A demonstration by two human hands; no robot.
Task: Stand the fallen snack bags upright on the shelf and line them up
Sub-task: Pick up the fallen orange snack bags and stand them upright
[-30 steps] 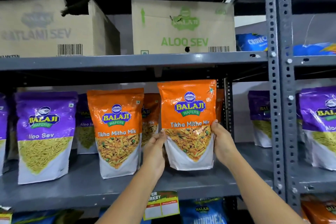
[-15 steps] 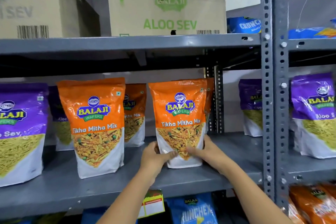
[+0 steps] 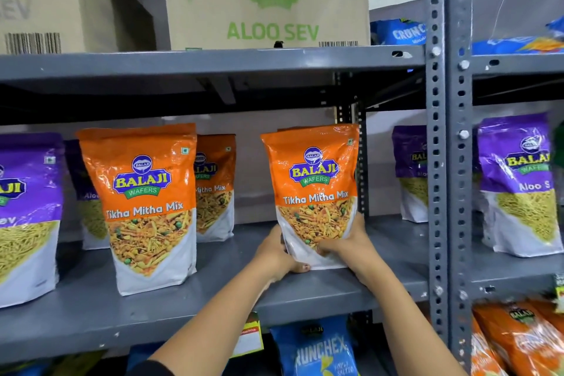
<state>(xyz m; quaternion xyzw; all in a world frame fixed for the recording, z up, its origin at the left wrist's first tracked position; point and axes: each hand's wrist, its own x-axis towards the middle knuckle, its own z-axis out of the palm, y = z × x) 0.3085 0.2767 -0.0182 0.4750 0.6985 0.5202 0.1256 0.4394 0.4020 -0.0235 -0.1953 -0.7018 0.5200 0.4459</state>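
Gripping is seen at the base of an orange Tikha Mitha Mix bag (image 3: pixel 314 192): the left hand (image 3: pixel 274 253) is wrapped on its lower left corner, thumb under the bottom edge, and the right hand (image 3: pixel 348 249) is pressed on its lower right front, fingers curled over the white part. Both grips are closed on that bag. The bag is held upright, its base on the grey middle shelf (image 3: pixel 213 308) near the front edge, slightly tilted left at the top.

Below the shelf edge, a blue Crunchex bag (image 3: pixel 320 351) and a price tag (image 3: pixel 248 339) are seen; orange packs (image 3: pixel 518 342) are at lower right.

Left of the held bag, well apart, a second Tikha Mitha Mix bag (image 3: pixel 146 207) is standing upright near the front. At far left a purple Aloo Sev bag (image 3: pixel 27 217) is stood, cut by the frame.

Further back, a third orange bag (image 3: pixel 216 186) is upright behind the second one, and a purple bag (image 3: pixel 87 192) is partly hidden beside it.

Right of the perforated grey uprights (image 3: pixel 448 131), purple Aloo Sev bags (image 3: pixel 518 183) are upright on the neighbouring shelf.

On the top shelf, an ALOO SEV carton (image 3: pixel 265 0) and a torn carton (image 3: pixel 61 15) are set, with blue packs (image 3: pixel 399 32) to the right.
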